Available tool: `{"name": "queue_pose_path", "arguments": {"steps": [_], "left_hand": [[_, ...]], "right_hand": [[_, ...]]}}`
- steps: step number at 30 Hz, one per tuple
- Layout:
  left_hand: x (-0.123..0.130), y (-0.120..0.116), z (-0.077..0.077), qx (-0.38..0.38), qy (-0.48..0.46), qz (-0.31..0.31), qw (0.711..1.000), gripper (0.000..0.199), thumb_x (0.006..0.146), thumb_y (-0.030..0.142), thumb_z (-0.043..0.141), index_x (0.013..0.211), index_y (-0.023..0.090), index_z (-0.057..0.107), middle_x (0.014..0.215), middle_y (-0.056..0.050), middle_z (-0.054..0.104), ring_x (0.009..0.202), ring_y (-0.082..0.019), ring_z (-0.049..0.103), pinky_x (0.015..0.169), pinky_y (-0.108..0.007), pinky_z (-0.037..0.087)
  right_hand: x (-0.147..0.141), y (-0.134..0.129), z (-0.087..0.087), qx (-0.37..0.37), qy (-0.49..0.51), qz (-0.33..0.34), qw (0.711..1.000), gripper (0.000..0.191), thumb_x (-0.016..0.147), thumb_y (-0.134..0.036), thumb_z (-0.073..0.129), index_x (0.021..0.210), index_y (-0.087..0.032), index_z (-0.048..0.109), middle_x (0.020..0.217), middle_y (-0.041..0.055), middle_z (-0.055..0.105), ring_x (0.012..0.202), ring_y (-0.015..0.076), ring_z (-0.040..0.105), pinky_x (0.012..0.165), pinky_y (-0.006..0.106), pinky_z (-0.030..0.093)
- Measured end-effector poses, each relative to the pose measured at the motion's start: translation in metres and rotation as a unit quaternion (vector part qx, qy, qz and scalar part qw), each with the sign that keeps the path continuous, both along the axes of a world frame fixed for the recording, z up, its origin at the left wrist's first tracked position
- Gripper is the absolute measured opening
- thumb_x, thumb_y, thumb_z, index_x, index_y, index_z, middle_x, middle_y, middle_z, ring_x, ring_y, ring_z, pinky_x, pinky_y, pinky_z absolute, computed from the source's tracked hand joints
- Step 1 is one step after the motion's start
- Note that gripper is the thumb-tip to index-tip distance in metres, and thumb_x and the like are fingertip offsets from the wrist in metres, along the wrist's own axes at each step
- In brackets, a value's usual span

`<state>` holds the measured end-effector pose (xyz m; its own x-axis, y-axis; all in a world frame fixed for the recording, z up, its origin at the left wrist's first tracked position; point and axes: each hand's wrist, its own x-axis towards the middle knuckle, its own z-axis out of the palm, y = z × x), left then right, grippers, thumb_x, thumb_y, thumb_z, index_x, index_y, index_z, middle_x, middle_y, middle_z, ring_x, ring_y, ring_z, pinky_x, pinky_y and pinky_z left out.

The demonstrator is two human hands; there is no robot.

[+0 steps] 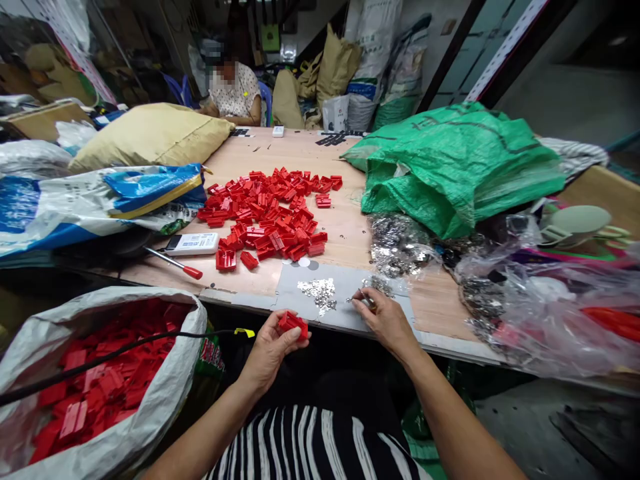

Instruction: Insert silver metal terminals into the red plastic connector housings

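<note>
My left hand (273, 350) is closed around a red plastic housing (293, 325), held just off the table's front edge. My right hand (383, 317) reaches over a grey mat (290, 293), thumb and fingertips pinched together on a tiny metal piece (349, 300). To the left of those fingertips lies a spread of shiny flat metal pieces (320, 293). A smaller heap of metal parts (379, 285) sits just beyond the right hand, partly covered by it. Farther back is a large pile of red plastic housings (273, 213).
An open white sack (195, 333) of red housings stands at lower left. A red-handled screwdriver (193, 272) and white box (193, 244) lie at the left. A green sack (450, 160) and plastic bags of metal parts (400, 243) occupy the right. A person (235, 93) sits across the table.
</note>
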<state>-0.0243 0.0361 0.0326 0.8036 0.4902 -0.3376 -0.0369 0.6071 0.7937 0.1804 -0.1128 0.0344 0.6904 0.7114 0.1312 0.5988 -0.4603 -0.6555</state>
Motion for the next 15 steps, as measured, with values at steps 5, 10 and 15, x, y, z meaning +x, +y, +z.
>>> {"name": "queue_pose_path", "arguments": {"steps": [5, 10, 15], "left_hand": [[0.009, 0.006, 0.006, 0.123, -0.018, 0.034, 0.992, 0.033, 0.069, 0.021, 0.078, 0.097, 0.018, 0.061, 0.115, -0.007, 0.068, 0.099, -0.018, 0.065, 0.090, -0.030, 0.049], [0.009, 0.005, 0.009, 0.218, -0.001, 0.044, 0.975, 0.031, 0.070, 0.023, 0.077, 0.097, 0.018, 0.064, 0.115, -0.009, 0.069, 0.102, -0.021, 0.064, 0.095, -0.033, 0.046], [0.005, 0.002, 0.010, 0.325, 0.016, 0.035, 0.945, 0.032, 0.075, 0.027, 0.072, 0.106, 0.021, 0.065, 0.112, -0.007, 0.070, 0.102, -0.023, 0.064, 0.094, -0.033, 0.046]], "right_hand": [[-0.027, 0.010, 0.014, 0.052, 0.102, 0.062, 0.991, 0.018, 0.087, -0.039, 0.055, 0.087, -0.022, 0.059, 0.075, 0.0004, 0.062, 0.060, 0.0140, 0.050, 0.056, 0.025, 0.040], [-0.056, 0.024, 0.026, 0.066, 0.105, 0.101, 0.987, 0.016, 0.088, -0.038, 0.056, 0.086, -0.022, 0.060, 0.069, 0.0009, 0.061, 0.058, 0.0148, 0.050, 0.057, 0.027, 0.042], [-0.066, 0.034, 0.027, 0.066, 0.060, 0.150, 0.985, 0.012, 0.091, -0.029, 0.051, 0.086, -0.023, 0.059, 0.078, 0.0030, 0.064, 0.066, 0.0168, 0.056, 0.064, 0.029, 0.044]]}}
